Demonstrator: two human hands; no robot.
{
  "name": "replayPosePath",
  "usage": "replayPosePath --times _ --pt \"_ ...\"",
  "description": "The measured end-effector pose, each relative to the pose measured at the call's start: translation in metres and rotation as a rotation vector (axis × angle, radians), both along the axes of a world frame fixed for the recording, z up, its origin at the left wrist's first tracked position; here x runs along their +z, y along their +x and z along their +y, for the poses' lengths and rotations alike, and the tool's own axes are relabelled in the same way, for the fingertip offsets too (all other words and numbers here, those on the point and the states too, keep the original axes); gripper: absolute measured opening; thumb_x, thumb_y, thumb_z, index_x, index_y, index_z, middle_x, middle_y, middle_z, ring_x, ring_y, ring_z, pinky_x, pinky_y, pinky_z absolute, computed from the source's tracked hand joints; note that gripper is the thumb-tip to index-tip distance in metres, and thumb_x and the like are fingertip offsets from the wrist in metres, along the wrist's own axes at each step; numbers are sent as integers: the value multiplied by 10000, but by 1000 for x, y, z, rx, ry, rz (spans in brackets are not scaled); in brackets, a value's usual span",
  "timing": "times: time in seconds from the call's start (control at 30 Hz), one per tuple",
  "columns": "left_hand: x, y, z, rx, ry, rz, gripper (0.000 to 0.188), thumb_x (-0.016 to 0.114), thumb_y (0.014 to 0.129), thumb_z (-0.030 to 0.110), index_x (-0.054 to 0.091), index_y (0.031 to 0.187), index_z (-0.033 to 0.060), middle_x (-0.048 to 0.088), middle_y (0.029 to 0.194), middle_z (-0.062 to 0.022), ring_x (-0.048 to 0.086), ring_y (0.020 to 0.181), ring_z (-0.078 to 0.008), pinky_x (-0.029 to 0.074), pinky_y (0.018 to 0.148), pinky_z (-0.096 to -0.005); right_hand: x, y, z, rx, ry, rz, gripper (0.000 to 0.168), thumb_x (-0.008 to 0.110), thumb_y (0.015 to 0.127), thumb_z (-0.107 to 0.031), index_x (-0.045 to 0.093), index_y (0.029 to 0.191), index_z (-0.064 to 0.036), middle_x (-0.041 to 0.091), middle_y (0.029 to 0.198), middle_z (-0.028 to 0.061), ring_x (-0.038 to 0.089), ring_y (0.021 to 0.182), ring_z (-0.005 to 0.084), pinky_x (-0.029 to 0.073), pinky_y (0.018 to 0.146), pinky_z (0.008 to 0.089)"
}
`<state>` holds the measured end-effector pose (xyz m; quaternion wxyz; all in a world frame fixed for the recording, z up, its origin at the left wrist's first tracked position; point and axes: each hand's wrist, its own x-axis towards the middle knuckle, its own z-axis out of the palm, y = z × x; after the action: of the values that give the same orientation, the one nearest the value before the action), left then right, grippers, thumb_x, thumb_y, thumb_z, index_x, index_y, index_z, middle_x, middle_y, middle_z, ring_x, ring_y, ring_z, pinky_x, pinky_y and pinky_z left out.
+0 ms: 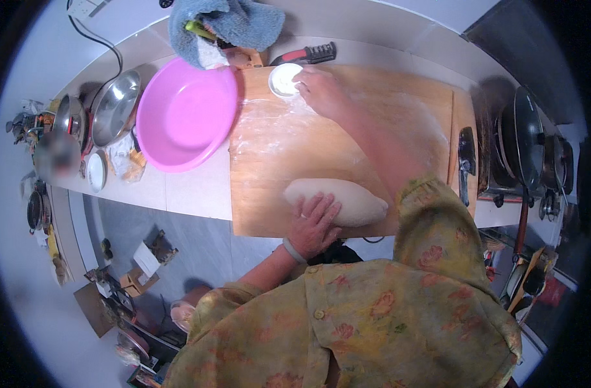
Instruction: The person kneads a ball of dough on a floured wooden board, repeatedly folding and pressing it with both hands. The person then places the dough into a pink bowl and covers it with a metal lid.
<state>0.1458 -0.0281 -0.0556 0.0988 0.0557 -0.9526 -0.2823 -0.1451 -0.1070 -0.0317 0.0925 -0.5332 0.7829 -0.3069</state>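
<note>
A long, smooth lump of pale dough point(358, 203) lies near the front edge of a wooden board point(271, 160). My left hand point(314, 223) rests on the dough's left part, fingers spread and palm down. At the back of the board stands a small white bowl point(284, 80) with white powder, probably flour, in it. My right hand point(319, 89) reaches across the board to this bowl, its fingertips at the right rim. Whether those fingers grip the rim or dip into the powder, I cannot tell. White dusting marks the board between the bowl and the dough.
Left of the board stands a pink plastic basin point(188, 116), beside a steel bowl point(116, 109). A knife sharpener point(307, 53) and a blue towel point(249, 24) are behind. On the right lie a rolling pin point(452, 145), a cleaver point(466, 150) and a lidded pan point(525, 138) on the stove.
</note>
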Motion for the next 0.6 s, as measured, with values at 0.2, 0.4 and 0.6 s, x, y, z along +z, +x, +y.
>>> replayPosePath --times 0.2,0.4,0.6 --pt "-4 2 -2 14 24 36 599 681 787 327 501 1330 149 457 1408 -104 428 1299 -312 227 1088 -563 -11 -11 -69 159 518 245 195 547 839 -45 669 990 -27 660 994 205 648 954 343 511 825 433" --pt "-4 1 -1 9 26 39 588 659 812 319 486 1351 161 441 1426 -81 395 1326 -272 206 1105 -540 -40 -26 -70 120 406 219 177 532 846 -63 673 949 -36 669 989 194 659 901 340 519 800 427" --pt "-13 1 2 22 69 56 594 662 809 299 476 1355 154 431 1430 -94 382 1330 -297 191 1103 -546 5 -30 25 -61 -6 -114 199 567 881 -110 679 1040 -68 672 919 127 654 820 221 529 758 349"
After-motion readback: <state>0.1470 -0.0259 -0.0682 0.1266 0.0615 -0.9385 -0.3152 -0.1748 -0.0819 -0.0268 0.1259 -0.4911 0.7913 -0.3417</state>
